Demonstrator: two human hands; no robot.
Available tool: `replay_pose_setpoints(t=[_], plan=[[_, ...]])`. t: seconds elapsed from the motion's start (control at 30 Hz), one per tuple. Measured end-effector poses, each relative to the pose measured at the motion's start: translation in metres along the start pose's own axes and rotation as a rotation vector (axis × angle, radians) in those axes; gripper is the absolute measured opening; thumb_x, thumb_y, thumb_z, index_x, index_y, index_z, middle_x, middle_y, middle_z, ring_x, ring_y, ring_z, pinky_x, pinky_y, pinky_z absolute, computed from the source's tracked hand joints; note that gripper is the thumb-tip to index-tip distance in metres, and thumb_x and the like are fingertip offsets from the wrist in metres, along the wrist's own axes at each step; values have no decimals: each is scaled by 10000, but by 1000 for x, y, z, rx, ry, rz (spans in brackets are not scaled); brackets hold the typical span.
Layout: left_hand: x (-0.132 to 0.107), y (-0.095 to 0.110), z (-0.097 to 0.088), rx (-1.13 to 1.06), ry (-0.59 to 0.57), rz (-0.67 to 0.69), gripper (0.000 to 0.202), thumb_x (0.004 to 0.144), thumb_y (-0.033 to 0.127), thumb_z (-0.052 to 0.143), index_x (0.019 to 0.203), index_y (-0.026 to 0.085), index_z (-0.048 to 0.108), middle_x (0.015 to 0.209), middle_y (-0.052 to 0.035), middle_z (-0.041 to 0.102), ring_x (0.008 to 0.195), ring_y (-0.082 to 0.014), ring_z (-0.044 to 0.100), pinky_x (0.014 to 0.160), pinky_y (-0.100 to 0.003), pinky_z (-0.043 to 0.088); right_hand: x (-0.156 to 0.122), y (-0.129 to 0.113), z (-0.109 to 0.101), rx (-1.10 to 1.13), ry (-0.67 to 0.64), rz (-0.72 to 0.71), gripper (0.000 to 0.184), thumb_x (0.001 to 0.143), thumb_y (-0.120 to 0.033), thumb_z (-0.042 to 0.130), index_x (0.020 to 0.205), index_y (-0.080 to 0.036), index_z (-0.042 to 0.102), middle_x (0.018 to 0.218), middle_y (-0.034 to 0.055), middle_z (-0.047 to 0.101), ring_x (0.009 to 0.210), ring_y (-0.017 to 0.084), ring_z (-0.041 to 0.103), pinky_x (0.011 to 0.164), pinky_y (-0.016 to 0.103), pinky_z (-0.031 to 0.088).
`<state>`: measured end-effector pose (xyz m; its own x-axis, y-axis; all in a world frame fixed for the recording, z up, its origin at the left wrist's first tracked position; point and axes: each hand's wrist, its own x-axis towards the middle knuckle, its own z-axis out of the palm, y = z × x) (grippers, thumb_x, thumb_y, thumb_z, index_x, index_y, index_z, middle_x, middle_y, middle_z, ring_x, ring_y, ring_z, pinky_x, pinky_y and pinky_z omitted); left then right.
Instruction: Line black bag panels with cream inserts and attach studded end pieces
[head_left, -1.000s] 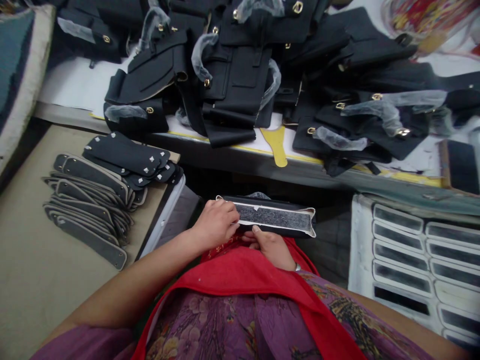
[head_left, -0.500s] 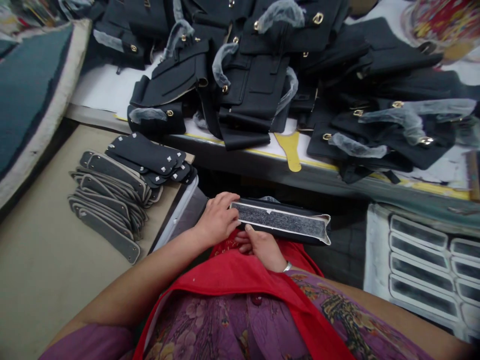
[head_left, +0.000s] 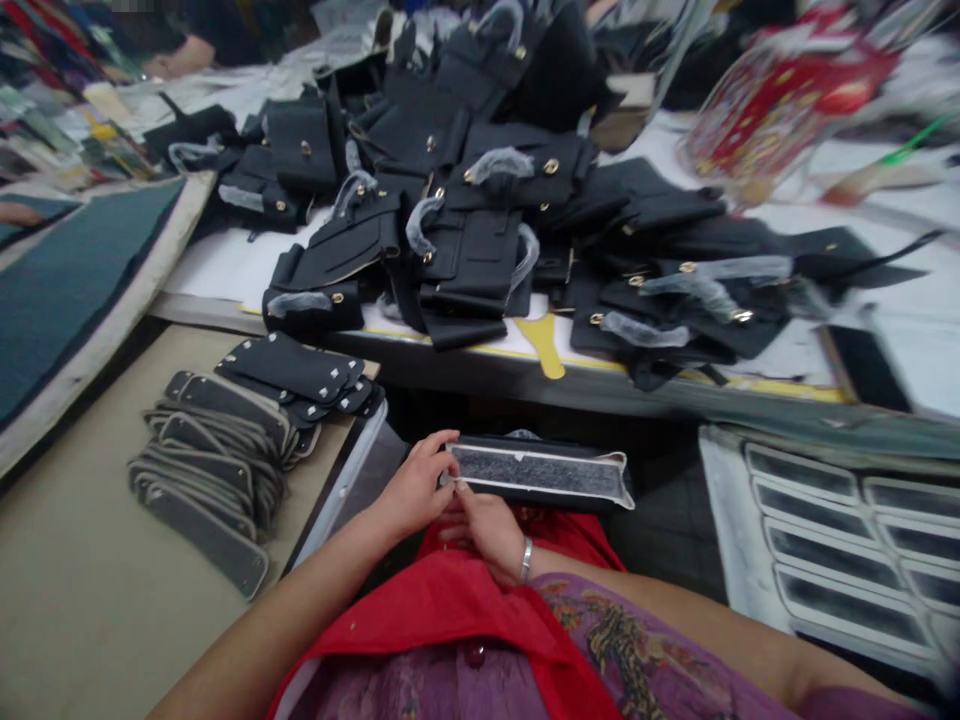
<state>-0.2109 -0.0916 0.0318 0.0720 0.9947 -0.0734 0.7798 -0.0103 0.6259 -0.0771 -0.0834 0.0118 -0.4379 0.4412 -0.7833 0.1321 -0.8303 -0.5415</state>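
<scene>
Over my lap I hold a long black bag panel [head_left: 544, 472] with a grey felt strip edged in white on its upper face. My left hand [head_left: 414, 488] is closed round the panel's left end, thumb and fingers pinching its corner. My right hand [head_left: 481, 524], a bangle on the wrist, grips the same end from below with the thumb pressed on the lower edge. The panel's right end sticks out free to the right. A red cloth [head_left: 465, 600] covers my lap under both hands.
A stack of grey-backed black strips with metal studs [head_left: 225, 440] lies on the beige board [head_left: 82, 590] to my left. Several black bag parts with gold fittings [head_left: 480, 230] are heaped on the table ahead. A white slotted rack [head_left: 832, 530] stands at right.
The view has tilted up, showing more of the table. Both hands have slid to the panel's left end, and the right thumb has moved left along its lower edge.
</scene>
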Motion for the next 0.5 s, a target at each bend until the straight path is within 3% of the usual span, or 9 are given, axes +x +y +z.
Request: replay_pose_setpoints(t=[0.1,0.17,0.2,0.23,0.3,0.33,0.37,0.5], plan=[[-6,6,6,73,7,0,355,708,91,506,1043,194,564,1355,-100,432,1242,-227,413,1026,-415,368,-20,-12,-13,-124,-200,60,485,914,-425,338,699,-100,627,636,94,662,458,99,579,474,201,446],[-9,8,10,163,12,4,495,710,94,505,1190,216,508,1395,-100,404,1269,-245,387,1029,-448,355,-34,-37,-27,-373,-284,-68,466,897,-423,368,660,-119,629,643,85,662,518,123,606,537,229,477],[-10,10,11,215,12,8,533,713,94,503,1230,225,486,1406,-97,398,1281,-250,375,1039,-465,335,-39,-54,-35,-543,-251,-204,438,884,-428,393,672,-132,636,687,83,672,574,139,624,576,243,485],[-11,12,12,265,7,13,553,718,97,502,1254,232,473,1413,-92,397,1293,-253,362,1055,-482,303,-41,-74,-44,-730,-122,-392,418,881,-431,403,697,-144,645,741,82,680,646,153,636,625,250,487],[-9,18,13,345,-27,32,556,732,119,508,1274,235,462,1410,-87,411,1308,-254,345,1085,-513,223,-34,-118,-63,-1118,284,-751,342,884,-416,424,888,-169,659,958,106,668,928,203,612,831,290,444],[-7,22,14,371,-52,41,550,743,146,517,1282,233,458,1405,-89,421,1312,-256,342,1092,-528,190,-26,-140,-72,-1293,462,-770,345,881,-418,442,1049,-176,622,1084,130,626,1038,235,570,898,327,411],[-4,26,15,388,-79,47,541,756,188,529,1290,231,452,1400,-93,427,1312,-261,344,1093,-543,167,-16,-159,-79,-1433,585,-686,421,867,-443,470,1195,-188,545,1192,150,564,1103,259,534,930,356,391],[9,42,24,427,-116,58,577,772,377,575,1306,205,443,1401,-129,418,1292,-292,374,1085,-579,145,27,-208,-93,-1481,642,-508,688,686,-398,725,1239,-64,492,1233,264,484,1089,352,531,892,444,424]])
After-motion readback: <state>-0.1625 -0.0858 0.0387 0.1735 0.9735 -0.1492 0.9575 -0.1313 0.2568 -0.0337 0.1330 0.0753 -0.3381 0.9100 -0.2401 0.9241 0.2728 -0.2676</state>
